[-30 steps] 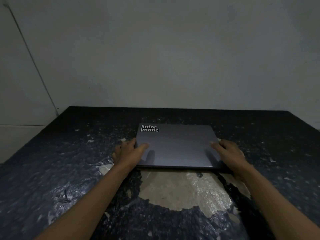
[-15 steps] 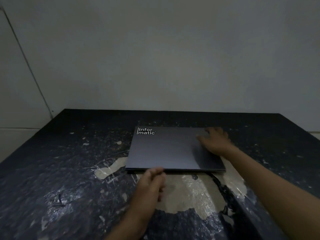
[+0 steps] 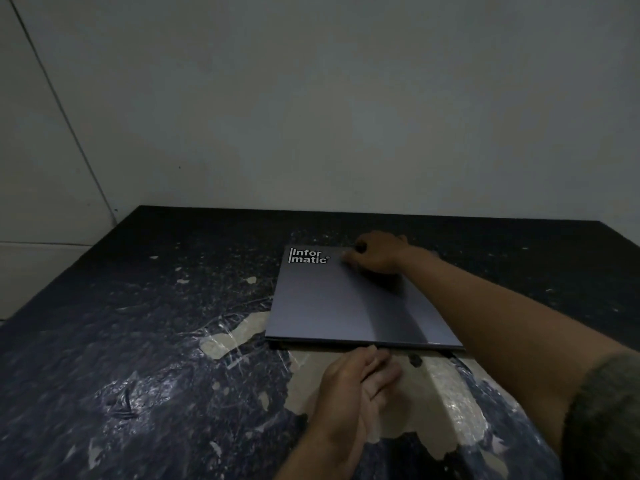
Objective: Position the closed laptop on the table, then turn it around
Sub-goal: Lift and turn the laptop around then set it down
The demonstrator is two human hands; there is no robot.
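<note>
A closed grey laptop point(image 3: 332, 303) lies flat on the dark table point(image 3: 138, 341), with a white "Informatic" sticker at its far left corner. My right hand point(image 3: 377, 252) reaches across the lid and curls over the laptop's far edge near the middle. My left hand point(image 3: 353, 386) is at the laptop's near edge, fingers together and pointing at it, fingertips touching or just short of the edge. The laptop's far right corner is hidden behind my right forearm.
The table's dark covering is worn, with pale bare patches point(image 3: 346, 403) in front of the laptop and to its left. A plain wall point(image 3: 311, 116) rises right behind the table's far edge. The table's left edge runs diagonally at the left.
My right hand slid from the laptop's right side to its far edge. My left hand left the laptop's left side and came round to the near edge. The laptop has barely shifted.
</note>
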